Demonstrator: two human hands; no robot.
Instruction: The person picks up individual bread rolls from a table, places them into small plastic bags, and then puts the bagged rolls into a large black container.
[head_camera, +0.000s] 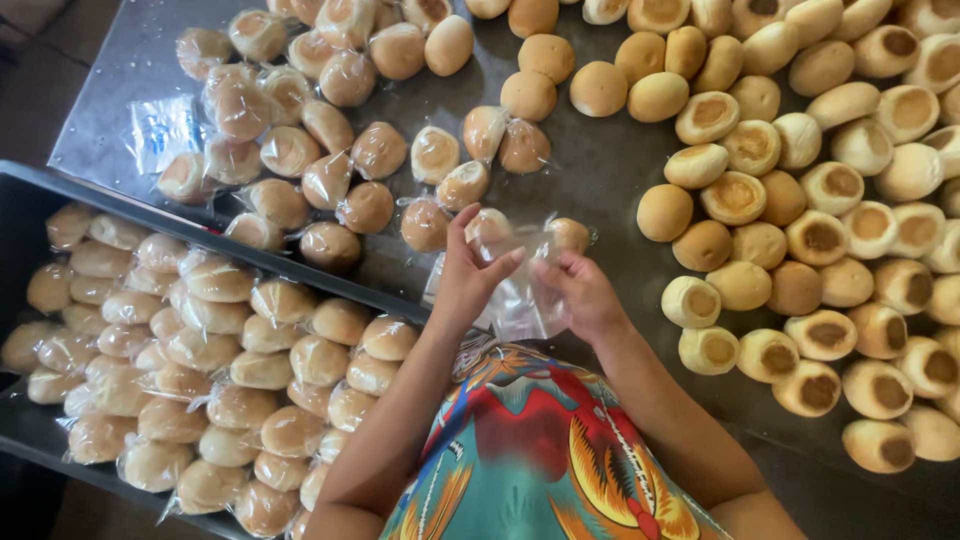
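Both my hands meet over the dark metal table (600, 170) and pull at a clear plastic bag (520, 300). My left hand (470, 270) pinches the bag's upper edge with fingers raised. On the other side my right hand (580, 290) grips the same bag. A wrapped bun (487, 226) lies just beyond my left fingers, and another wrapped bun (568, 234) lies just beyond my right hand.
Several bare round buns (800, 200) cover the table's right side. Bagged buns (300, 140) lie scattered at upper left. A dark tray (60, 185) at lower left is piled with bagged buns. Loose empty bags (160, 125) sit at the far left.
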